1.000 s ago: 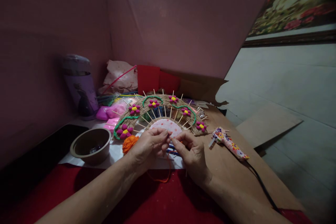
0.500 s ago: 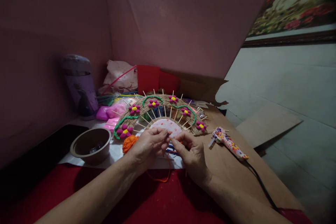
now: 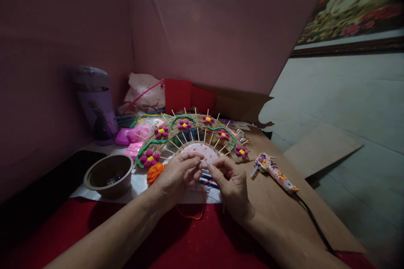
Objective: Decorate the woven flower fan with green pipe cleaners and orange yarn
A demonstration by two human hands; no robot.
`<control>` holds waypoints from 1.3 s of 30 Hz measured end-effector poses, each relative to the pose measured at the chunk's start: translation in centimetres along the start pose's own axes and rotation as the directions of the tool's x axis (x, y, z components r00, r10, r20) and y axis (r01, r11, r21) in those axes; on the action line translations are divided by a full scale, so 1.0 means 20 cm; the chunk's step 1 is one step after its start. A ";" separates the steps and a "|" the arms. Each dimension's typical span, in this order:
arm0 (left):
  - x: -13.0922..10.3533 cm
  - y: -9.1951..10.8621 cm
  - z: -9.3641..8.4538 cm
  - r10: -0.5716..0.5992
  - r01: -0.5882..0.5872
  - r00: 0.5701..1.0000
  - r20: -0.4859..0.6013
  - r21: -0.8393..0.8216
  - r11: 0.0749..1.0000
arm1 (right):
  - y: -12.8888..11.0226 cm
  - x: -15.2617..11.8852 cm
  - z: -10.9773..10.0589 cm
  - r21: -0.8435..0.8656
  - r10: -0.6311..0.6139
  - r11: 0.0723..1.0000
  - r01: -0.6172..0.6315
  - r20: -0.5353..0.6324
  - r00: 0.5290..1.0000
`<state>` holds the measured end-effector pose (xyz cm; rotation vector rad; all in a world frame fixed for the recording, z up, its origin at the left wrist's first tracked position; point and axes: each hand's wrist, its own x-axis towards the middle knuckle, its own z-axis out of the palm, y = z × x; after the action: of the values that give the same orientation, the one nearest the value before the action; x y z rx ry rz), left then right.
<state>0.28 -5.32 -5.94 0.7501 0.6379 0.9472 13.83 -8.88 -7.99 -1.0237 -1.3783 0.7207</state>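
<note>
Pinching an orange thread (image 3: 202, 201) between the fingertips of our left hand (image 3: 178, 174) and right hand (image 3: 230, 185), we hold it just in front of the woven half-circle (image 3: 189, 134) with its flowers and sticks. The thread loops down onto the red cloth (image 3: 189, 239). An orange ball of yarn (image 3: 155, 171) sits beside our left hand, a brown bowl (image 3: 109, 174) further left, the patterned glue gun (image 3: 274, 171) to the right. Bare cardboard (image 3: 284, 210) lies open on the right.
</note>
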 end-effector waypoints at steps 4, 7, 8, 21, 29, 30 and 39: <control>0.00 -0.01 -0.01 0.029 -0.033 0.995 0.092 0.046 0.998 | 0.01 0.01 0.00 0.017 -0.022 1.000 0.022 -0.012 1.000; 0.01 -0.02 -0.01 0.069 -0.082 0.991 0.111 0.112 0.990 | 0.01 0.01 0.00 0.011 -0.018 1.000 0.018 0.004 1.000; 0.01 -0.02 -0.01 0.084 -0.097 0.992 0.096 0.139 0.986 | 0.01 0.01 0.00 0.008 -0.015 1.000 0.015 0.009 1.000; 0.00 -0.01 0.01 0.127 -0.113 0.991 -0.053 0.207 0.972 | 0.01 0.00 0.01 -0.035 0.004 0.999 -0.003 0.019 1.000; 0.01 0.01 -0.01 0.117 -0.117 0.990 -0.082 0.003 0.993 | 0.02 0.00 0.00 -0.047 -0.023 0.999 0.022 -0.027 0.999; 0.01 0.01 -0.01 0.117 -0.118 0.989 -0.089 -0.015 0.993 | 0.02 -0.01 -0.01 -0.052 -0.024 0.998 0.022 -0.024 0.999; 0.00 0.01 0.01 0.024 -0.025 1.000 -0.010 -0.047 0.999 | 0.02 -0.02 0.00 -0.093 -0.033 0.995 0.032 -0.014 0.999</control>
<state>0.25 -5.33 -5.59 0.7134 0.6142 0.9857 13.90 -9.05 -8.54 -1.0751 -1.4225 0.6279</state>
